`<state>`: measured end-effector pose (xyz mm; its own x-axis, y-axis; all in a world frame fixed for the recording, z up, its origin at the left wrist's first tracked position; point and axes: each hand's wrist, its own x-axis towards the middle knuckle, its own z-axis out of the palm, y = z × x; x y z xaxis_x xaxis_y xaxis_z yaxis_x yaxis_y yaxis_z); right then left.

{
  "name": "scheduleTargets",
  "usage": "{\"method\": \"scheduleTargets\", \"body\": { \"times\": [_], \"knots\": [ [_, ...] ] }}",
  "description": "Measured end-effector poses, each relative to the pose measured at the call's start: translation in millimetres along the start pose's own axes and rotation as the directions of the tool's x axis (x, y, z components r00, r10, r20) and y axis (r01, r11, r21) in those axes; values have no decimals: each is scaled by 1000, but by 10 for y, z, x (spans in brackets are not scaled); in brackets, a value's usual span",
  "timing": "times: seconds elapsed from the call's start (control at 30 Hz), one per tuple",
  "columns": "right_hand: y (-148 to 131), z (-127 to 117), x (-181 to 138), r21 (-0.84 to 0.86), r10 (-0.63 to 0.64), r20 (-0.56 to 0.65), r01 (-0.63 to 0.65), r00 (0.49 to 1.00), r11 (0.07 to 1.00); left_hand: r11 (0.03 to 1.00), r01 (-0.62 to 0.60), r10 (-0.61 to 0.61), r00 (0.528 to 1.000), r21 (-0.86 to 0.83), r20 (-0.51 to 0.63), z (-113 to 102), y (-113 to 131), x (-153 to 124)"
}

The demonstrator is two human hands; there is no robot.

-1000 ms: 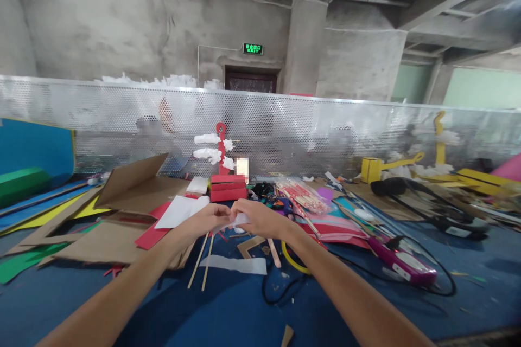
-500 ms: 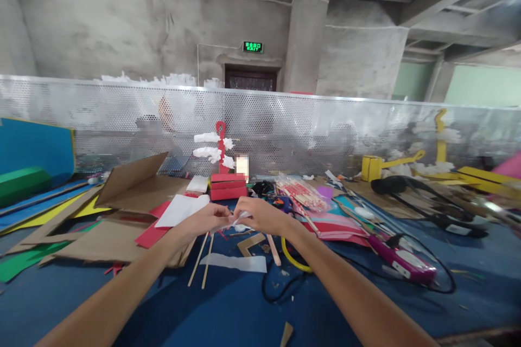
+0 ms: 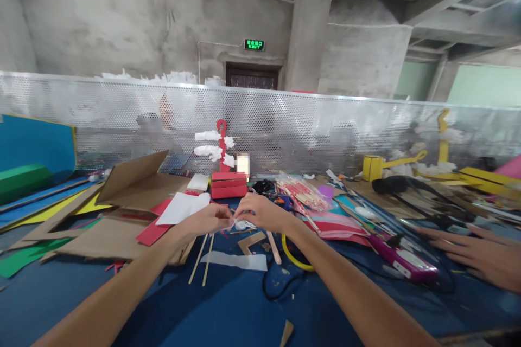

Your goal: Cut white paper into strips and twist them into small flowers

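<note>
My left hand (image 3: 215, 217) and my right hand (image 3: 260, 211) meet above the middle of the table, fingertips pinched close together. Between them is a small piece of thin white paper (image 3: 233, 223), mostly covered by the fingers. A crumpled white bit (image 3: 245, 225) lies just below my right hand. Two thin wooden sticks (image 3: 208, 260) and a white paper strip (image 3: 244, 263) rest on the blue table in front of the hands. Behind them stands a red box (image 3: 228, 186) with an upright red strip (image 3: 222, 146) bearing white crumpled paper pieces.
Brown cardboard (image 3: 134, 187) and a white sheet (image 3: 183, 208) lie left. Right are a bag of red-and-white sticks (image 3: 303, 193), a yellow ring (image 3: 291, 256) and a purple corded device (image 3: 402, 260). Another person's hand (image 3: 480, 252) reaches in at the right. A perforated metal screen (image 3: 285, 130) stands behind.
Another person's hand has come in from the right, beside the purple device. Less white paper shows between my fingertips; my hands have barely moved.
</note>
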<state>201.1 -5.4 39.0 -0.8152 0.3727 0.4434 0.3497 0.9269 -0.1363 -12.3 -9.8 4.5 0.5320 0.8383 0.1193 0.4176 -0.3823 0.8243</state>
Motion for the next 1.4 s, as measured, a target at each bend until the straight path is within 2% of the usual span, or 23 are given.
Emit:
{"method": "scheduleTargets", "body": {
  "times": [0.4,0.57,0.97,1.4],
  "knots": [
    [-85,-39,-16,197,96,-38,-86,995,977,992,-78,86,992,-95,92,43,105,-32],
    [-115,-57,-6,273,177,-44,-159,983,949,990,-115,124,987,-86,106,55,156,-63],
    [-105,-75,1,371,290,-136,-223,947,902,968,-195,196,981,-156,-9,66,119,1],
    [-65,-28,21,523,348,-165,-218,923,824,936,-218,215,976,-276,-41,89,167,-23]
  ]
}}
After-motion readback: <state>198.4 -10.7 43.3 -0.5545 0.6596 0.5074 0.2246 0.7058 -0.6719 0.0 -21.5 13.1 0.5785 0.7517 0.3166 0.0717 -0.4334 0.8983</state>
